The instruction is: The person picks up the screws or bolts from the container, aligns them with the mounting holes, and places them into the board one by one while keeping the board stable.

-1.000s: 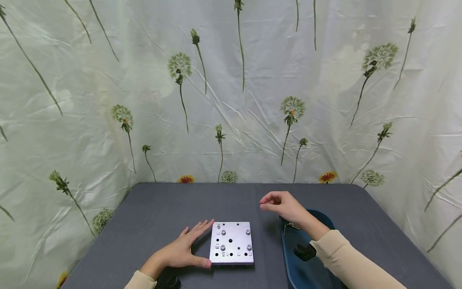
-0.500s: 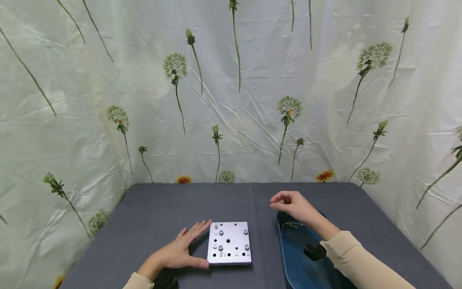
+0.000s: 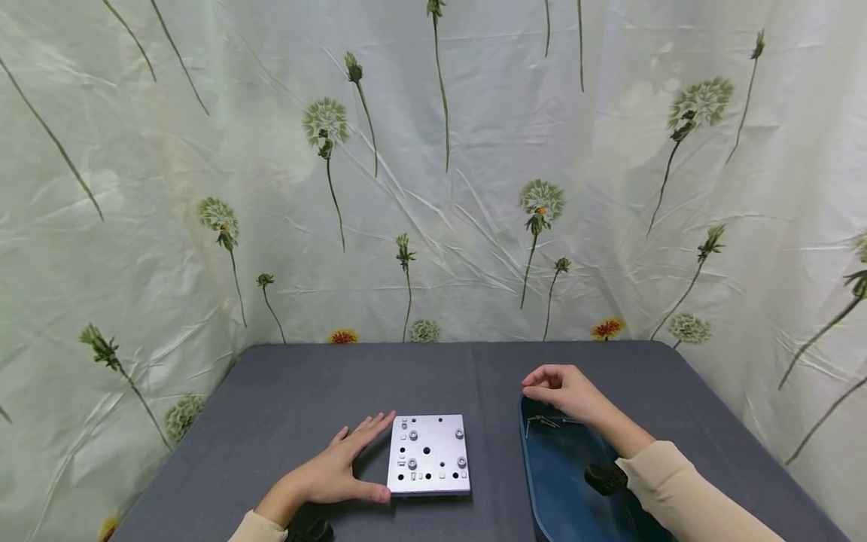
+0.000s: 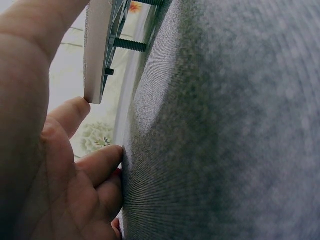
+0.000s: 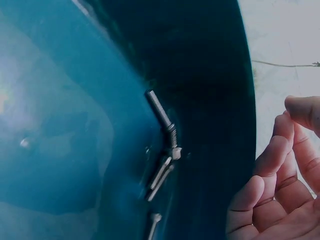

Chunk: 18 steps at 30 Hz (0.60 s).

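Observation:
A silvery square metal plate (image 3: 442, 450) with drilled holes and several socket-head screws lies on the grey table. My left hand (image 3: 345, 467) spreads along its left side, fingers straight, the thumb at the near corner and a fingertip at the far one. The left wrist view shows threaded screw shanks (image 4: 129, 44) sticking out of the plate's underside, and a fingertip (image 4: 80, 106) at its corner. My right hand (image 3: 569, 391) is over the far end of a blue tray (image 3: 531, 482), fingers loosely curled, thumb and forefinger tips together, with nothing visible between them.
Several loose screws (image 5: 160, 110) lie in the tray near its far wall. A strip of grey tabletop (image 3: 497, 467) separates plate and tray. A flower-printed curtain (image 3: 433, 188) hangs behind the table's far edge.
My right hand has moved rightward, from left of the tray to over its far end, exposing more of the screws. My left hand stays at the plate; the head view has shifted slightly.

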Tool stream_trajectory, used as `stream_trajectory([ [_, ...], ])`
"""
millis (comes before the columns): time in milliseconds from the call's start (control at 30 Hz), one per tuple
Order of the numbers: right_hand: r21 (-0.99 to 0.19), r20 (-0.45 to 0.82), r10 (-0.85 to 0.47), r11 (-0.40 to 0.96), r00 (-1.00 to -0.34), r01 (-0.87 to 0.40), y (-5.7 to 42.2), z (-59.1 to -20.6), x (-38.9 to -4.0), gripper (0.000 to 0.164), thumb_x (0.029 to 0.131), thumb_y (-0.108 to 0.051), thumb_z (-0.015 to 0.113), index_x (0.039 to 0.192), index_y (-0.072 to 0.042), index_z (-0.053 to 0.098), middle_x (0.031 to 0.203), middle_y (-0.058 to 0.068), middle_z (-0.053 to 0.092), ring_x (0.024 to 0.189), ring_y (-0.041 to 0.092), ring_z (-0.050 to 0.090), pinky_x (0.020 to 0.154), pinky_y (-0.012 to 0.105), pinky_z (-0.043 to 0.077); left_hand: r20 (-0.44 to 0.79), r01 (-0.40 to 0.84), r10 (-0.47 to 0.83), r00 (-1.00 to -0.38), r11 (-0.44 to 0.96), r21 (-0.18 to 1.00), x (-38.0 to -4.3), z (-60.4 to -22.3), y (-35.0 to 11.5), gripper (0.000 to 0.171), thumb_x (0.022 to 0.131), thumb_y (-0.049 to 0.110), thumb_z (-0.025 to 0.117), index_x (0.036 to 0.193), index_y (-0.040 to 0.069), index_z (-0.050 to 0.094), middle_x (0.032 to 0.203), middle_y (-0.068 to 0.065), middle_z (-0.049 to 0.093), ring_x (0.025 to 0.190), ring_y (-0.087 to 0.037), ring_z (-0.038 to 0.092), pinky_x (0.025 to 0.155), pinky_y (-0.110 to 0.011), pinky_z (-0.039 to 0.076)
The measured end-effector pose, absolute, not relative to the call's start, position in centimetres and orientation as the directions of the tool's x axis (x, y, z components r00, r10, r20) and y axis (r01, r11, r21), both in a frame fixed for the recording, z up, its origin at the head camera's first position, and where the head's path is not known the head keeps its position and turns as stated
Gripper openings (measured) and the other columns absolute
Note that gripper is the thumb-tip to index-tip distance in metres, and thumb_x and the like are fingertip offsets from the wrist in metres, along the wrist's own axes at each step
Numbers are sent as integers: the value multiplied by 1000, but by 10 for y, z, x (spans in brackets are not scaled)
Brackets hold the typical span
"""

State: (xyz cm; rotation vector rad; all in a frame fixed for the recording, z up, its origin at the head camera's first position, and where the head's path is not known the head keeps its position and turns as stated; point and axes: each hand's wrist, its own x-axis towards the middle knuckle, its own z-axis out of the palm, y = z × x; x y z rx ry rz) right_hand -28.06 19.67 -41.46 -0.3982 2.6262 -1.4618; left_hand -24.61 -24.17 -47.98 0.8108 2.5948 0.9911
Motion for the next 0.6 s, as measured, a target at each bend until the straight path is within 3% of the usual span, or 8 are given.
stream_trajectory([
  [367, -838, 28, -262, 520, -965, -166, 210, -429, -277, 23, 105, -14, 70, 117, 6, 74, 82, 3, 70, 70, 16, 56, 62, 28, 48, -36, 402, 571, -820, 620, 673, -247, -481, -241, 116, 85, 51, 90, 174, 21, 23, 178, -19, 26, 164, -54, 17, 120, -87, 2],
  [600, -841, 20, -297, 511, -955, -176, 212, -432, -274, 23, 104, -13, 70, 116, 6, 75, 82, 7, 74, 71, 16, 59, 66, 31, 53, -53, 385, 562, -826, 629, 676, -248, -482, -240, 115, 84, 53, 90, 174, 23, 24, 178, -17, 25, 165, -52, 17, 120, -86, 1],
])
